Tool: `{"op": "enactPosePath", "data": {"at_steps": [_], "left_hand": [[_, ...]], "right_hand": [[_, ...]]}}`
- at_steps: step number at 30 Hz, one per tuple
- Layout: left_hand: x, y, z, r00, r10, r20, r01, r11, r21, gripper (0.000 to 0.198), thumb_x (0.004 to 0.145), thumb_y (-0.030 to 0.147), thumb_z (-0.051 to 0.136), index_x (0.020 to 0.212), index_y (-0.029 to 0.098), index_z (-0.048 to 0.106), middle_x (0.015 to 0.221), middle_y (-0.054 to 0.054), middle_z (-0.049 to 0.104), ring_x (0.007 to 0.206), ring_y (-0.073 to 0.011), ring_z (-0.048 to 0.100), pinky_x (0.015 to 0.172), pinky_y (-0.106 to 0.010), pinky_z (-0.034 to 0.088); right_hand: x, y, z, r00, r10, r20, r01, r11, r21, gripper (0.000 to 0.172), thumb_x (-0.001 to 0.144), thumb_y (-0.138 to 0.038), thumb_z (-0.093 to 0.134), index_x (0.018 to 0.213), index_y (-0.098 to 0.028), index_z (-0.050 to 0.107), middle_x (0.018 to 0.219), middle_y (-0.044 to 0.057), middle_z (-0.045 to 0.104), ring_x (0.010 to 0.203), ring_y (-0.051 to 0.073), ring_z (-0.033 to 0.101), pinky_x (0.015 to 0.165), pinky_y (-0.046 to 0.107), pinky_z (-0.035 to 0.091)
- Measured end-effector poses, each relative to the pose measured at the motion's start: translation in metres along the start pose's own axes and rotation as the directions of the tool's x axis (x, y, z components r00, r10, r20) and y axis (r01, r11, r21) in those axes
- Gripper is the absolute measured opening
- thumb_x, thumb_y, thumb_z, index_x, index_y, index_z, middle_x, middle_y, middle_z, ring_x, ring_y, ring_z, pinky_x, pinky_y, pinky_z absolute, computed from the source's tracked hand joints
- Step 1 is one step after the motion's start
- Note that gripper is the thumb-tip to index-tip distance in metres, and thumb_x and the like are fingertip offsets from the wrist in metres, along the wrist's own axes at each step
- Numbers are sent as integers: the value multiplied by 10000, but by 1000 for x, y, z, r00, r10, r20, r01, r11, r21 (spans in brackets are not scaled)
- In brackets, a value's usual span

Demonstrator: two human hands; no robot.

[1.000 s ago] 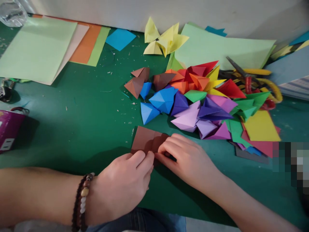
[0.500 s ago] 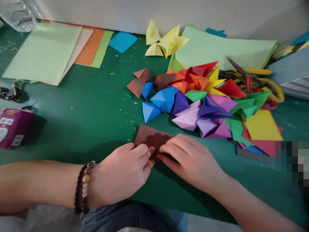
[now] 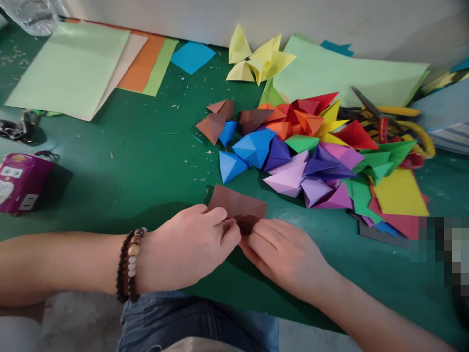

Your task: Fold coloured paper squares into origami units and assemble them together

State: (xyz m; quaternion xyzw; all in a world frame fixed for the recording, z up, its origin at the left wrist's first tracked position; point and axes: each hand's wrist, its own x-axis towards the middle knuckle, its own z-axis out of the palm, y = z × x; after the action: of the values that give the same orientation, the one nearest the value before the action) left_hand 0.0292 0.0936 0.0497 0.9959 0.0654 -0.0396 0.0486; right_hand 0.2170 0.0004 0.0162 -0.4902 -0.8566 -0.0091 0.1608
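Note:
A folded piece of brown paper point(image 3: 238, 204) lies on the green mat point(image 3: 139, 161) near its front edge. My left hand point(image 3: 190, 247), with a bead bracelet on the wrist, pinches the paper's near edge with curled fingers. My right hand point(image 3: 284, 252) meets it from the right, its fingertips pressed on the same edge. The near part of the paper is hidden under both hands.
A heap of folded paper shapes point(image 3: 304, 146) in many colours lies just behind the hands. Scissors point(image 3: 384, 120) rest at its right side. Flat coloured sheets point(image 3: 76, 68) lie at the back left, yellow folded shapes point(image 3: 256, 61) at the back, a purple box point(image 3: 20, 181) at the left.
Both hands have drawn together at the near edge of the brown paper, uncovering more of its far part. The camera view has shifted slightly.

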Motion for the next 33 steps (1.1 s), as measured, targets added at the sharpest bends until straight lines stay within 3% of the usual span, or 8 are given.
{"op": "enactPosePath", "data": {"at_steps": [8,13,17,20,24,26,30,33], "left_hand": [[-1,-1,1,1000,14,-15,-14,1000,-18,306,865,239,529,1128,87,570,993,-88,667,898,-204,536,668,-332,418],[-2,-2,2,999,0,-35,-1,1000,-24,308,873,232,525,1136,80,578,936,-75,669,882,-203,535,669,-337,411],[-3,-4,-3,1000,12,8,-12,997,-71,323,880,316,548,1149,140,578,1086,-69,663,923,-198,540,697,-327,419],[-7,0,-4,999,36,31,-35,998,-55,415,858,370,584,1217,164,556,1255,-100,608,985,-218,547,739,-332,431],[-16,18,1,996,-9,92,8,1000,17,518,826,414,625,1277,170,549,1396,-143,505,944,-231,567,710,-343,451],[-20,27,5,993,-53,109,51,998,25,628,797,479,647,1326,166,519,1431,-158,464,958,-243,572,696,-343,463],[-23,34,8,985,-123,119,124,992,-2,727,743,555,677,1345,183,510,1438,-158,456,936,-244,597,692,-338,483],[-23,29,4,983,-118,140,122,992,-20,744,715,546,708,1345,204,506,1451,-157,439,924,-242,612,723,-346,493]], "right_hand": [[1,-14,11,999,-32,-22,34,997,72,182,876,-104,520,758,-142,654,676,57,626,663,178,553,620,317,446],[3,-18,12,998,-35,-55,48,966,253,188,899,-157,502,805,-169,664,745,48,692,715,170,618,666,306,502],[2,-5,0,976,204,-78,-141,859,492,81,872,-208,590,797,-230,610,689,-11,680,640,135,619,616,277,501],[-2,11,-6,879,438,-190,-321,837,444,88,845,-172,608,874,-254,599,739,-7,690,531,116,576,551,277,493],[-4,26,-6,800,532,-277,-445,836,322,102,838,-168,620,909,-240,624,749,2,671,568,120,581,573,273,494],[-2,27,-6,812,530,-245,-451,836,312,94,847,-175,613,922,-228,635,778,13,663,618,126,589,598,275,494],[4,18,-4,898,440,-12,-409,843,350,41,847,-251,639,865,-215,647,853,37,650,762,157,613,656,291,499],[8,12,1,906,409,106,-421,847,326,108,842,-286,650,782,-202,617,823,33,622,794,169,601,708,316,487]]}}
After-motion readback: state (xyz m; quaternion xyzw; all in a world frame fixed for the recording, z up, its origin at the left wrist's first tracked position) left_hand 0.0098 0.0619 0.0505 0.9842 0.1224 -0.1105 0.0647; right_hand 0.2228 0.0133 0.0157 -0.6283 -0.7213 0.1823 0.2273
